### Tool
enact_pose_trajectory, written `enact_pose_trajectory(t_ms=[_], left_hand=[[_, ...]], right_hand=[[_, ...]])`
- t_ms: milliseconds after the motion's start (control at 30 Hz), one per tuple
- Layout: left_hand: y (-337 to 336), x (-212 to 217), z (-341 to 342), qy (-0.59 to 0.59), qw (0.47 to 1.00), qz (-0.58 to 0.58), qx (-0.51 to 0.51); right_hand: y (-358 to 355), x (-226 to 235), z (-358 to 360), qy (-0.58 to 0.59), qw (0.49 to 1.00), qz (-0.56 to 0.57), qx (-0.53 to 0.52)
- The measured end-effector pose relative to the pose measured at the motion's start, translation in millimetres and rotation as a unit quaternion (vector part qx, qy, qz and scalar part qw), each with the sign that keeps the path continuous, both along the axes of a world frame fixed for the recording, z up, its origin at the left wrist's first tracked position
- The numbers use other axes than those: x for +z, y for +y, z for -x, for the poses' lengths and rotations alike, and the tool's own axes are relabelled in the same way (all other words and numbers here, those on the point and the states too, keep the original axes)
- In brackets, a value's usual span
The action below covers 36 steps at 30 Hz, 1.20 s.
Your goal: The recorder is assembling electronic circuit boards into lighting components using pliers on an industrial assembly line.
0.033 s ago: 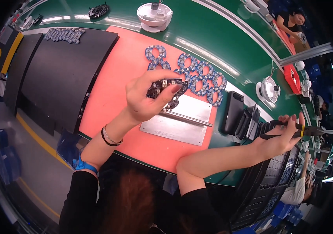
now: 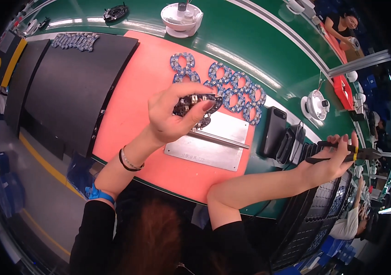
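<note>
Between the thumb and fingers of my left hand (image 2: 170, 114) is a dark circuit board (image 2: 191, 104) with small pale connectors. My fingers hide part of it. Below it lies a silver metal plate (image 2: 204, 153) with a raised bar (image 2: 218, 138) across it. Several blue ring-shaped circuit boards (image 2: 234, 101) rest on the pink mat (image 2: 126, 101), beyond the plate. Off to the right, past the mat, my right hand (image 2: 326, 165) is closed around black pliers (image 2: 365, 155) with a yellow band, their jaws pointing right and away from the boards.
A dark phone-like slab (image 2: 275, 133) lies right of the mat. Black trays (image 2: 314, 215) are stacked at the lower right. White round housings (image 2: 181, 19) stand at the back. More joined boards (image 2: 75, 41) lie on a black panel (image 2: 76, 73). Another person (image 2: 342, 27) sits far right.
</note>
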<state>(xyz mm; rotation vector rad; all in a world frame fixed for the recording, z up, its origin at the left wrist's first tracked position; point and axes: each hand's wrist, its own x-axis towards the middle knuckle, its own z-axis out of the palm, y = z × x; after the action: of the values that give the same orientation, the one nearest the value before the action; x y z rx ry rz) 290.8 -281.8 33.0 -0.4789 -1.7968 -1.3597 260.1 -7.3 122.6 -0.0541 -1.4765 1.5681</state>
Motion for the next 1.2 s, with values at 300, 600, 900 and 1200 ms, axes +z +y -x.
enact_pose_trajectory(t_ms=[300,600,900,1200], left_hand=[[-2.7,-7.7,16.7,0.043,0.996,0.045,-0.06],[-9.3,-7.9,16.5,0.052,0.994,0.05,-0.079],[-15.7,-18.4,15.9,0.073,0.993,0.071,-0.058],[-15.7,-33.0,15.8,0.021,0.999,0.035,0.009]], right_hand=[[0.8,0.4,3.7,0.013,1.0,-0.011,0.014],[3.4,-1.1,4.1,0.019,1.0,-0.004,0.009],[5.6,-1.8,3.9,0.018,1.0,-0.009,0.001],[6.0,-2.3,3.6,0.019,1.0,-0.003,0.007]])
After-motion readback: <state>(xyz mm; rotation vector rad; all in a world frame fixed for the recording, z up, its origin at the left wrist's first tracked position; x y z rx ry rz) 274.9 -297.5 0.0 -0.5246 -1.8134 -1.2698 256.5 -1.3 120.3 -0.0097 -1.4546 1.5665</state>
